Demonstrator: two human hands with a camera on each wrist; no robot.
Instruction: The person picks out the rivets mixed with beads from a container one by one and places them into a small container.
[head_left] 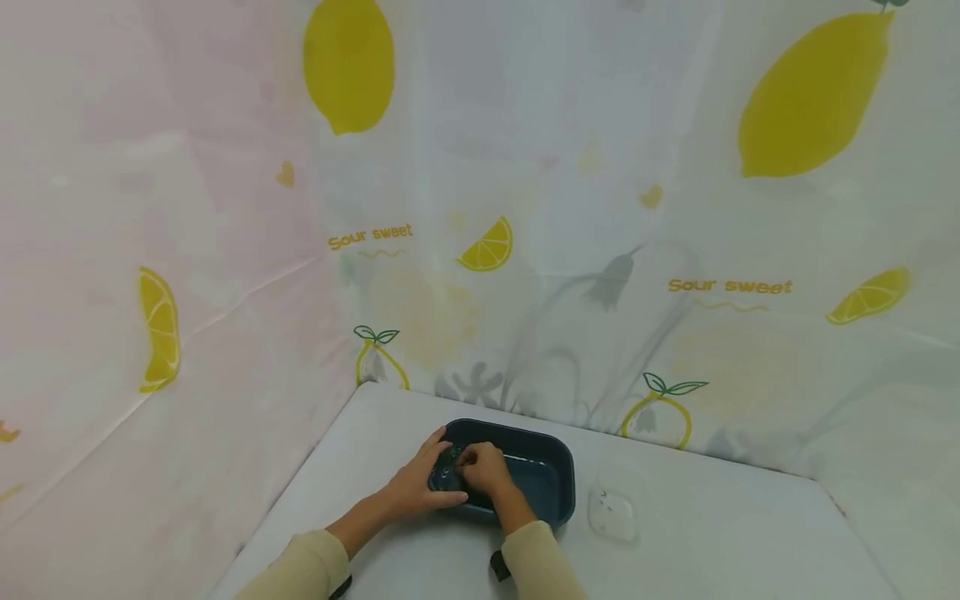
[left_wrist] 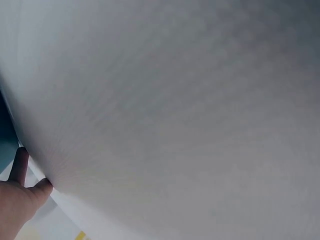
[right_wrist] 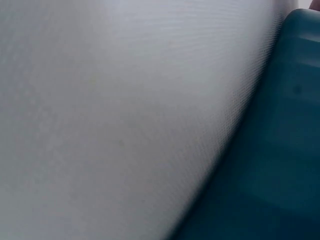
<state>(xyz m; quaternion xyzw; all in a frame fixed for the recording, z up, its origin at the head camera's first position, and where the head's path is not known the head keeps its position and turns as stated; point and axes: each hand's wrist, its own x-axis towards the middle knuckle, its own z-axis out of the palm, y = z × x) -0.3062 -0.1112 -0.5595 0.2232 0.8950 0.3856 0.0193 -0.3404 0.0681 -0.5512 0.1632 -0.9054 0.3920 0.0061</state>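
A dark teal rectangular basin point(head_left: 536, 475) stands on the white table. At its left end sits a small clear container point(head_left: 447, 477) with bright glints and some green in it. My left hand point(head_left: 412, 483) spans this container, thumb on the near side and fingers on the far side; part of the hand point(left_wrist: 20, 200) shows at the edge of the left wrist view. My right hand point(head_left: 483, 469) reaches over the basin, its fingers bunched at the container; I cannot tell what is between the fingertips. The basin's wall point(right_wrist: 280, 150) fills the right of the right wrist view.
A clear rounded-square lid or shallow dish point(head_left: 612, 515) with a few small specks lies on the table point(head_left: 720, 533) to the right of the basin. A white curtain printed with lemons point(head_left: 487, 317) hangs behind and to the left of the table.
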